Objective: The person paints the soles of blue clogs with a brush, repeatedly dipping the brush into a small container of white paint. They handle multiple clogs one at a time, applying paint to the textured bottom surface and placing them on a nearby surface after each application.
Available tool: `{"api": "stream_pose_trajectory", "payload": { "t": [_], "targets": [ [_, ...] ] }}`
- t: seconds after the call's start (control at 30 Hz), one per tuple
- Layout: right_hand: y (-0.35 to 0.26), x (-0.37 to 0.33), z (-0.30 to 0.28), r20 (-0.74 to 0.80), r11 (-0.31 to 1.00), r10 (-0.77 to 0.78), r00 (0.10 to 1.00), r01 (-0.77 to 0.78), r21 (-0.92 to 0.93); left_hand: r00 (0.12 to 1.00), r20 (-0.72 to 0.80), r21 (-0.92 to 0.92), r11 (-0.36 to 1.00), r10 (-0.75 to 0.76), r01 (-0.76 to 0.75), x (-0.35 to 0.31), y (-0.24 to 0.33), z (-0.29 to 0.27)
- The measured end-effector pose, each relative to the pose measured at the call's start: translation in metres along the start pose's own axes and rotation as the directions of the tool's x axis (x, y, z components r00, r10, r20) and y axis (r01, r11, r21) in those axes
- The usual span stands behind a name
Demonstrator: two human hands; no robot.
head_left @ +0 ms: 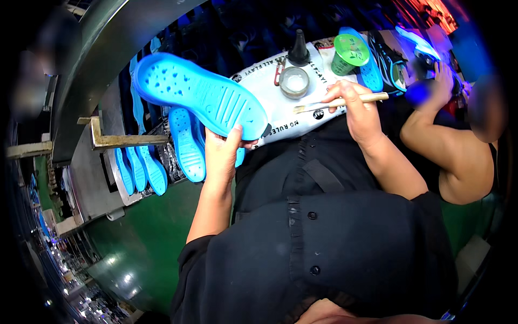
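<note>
A bright blue shoe sole (205, 97), its ribbed and pitted face turned up, is gripped at its right end by my left hand (222, 151), the thumb lying over its edge. To the right, my right hand (350, 105) pinches a wooden-handled brush (367, 99). The pale bristles point left over a white printed sheet (264, 78), apart from the sole. Beyond the bristles stands a small round glass jar (294, 82) with whitish contents. Behind the jar is a black cone-tipped bottle (299, 51), and a small red-edged tool (279, 71) lies beside it.
A green-lidded cup (349, 54) stands near a blue sole (371, 73) and a black shoe (386, 59). More blue soles (188, 148) lie at left, by a metal bracket (127, 140) and a large machine frame (91, 65). Another person's arm (448, 140) works close at right.
</note>
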State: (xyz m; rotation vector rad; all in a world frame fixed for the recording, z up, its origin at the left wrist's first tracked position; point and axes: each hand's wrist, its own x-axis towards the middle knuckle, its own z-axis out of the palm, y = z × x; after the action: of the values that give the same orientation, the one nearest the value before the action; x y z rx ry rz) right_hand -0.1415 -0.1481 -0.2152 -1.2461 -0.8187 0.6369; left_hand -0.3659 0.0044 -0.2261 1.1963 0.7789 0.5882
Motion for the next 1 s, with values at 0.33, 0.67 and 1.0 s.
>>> {"api": "stream_pose_trajectory", "payload": {
  "t": [0.33, 0.67, 1.0],
  "targets": [
    [-0.015, 0.003, 0.020, 0.286, 0.756, -0.454, 0.844, 0.535, -0.378, 0.935, -0.057, 0.355, 0.883, 0.349, -0.308, 0.000, 0.004, 0.040],
    [-0.011, 0.000, 0.004, 0.206, 0.750, -0.447, 0.871, 0.490, -0.444, 0.907, -0.051, 0.383, 0.847, 0.417, -0.368, 0.001, 0.008, 0.053],
    [-0.006, 0.002, -0.005, 0.219, 0.704, -0.464, 0.858, 0.507, -0.498, 0.911, -0.054, 0.368, 0.856, 0.409, -0.363, 0.004, 0.005, 0.054]
  ]
}}
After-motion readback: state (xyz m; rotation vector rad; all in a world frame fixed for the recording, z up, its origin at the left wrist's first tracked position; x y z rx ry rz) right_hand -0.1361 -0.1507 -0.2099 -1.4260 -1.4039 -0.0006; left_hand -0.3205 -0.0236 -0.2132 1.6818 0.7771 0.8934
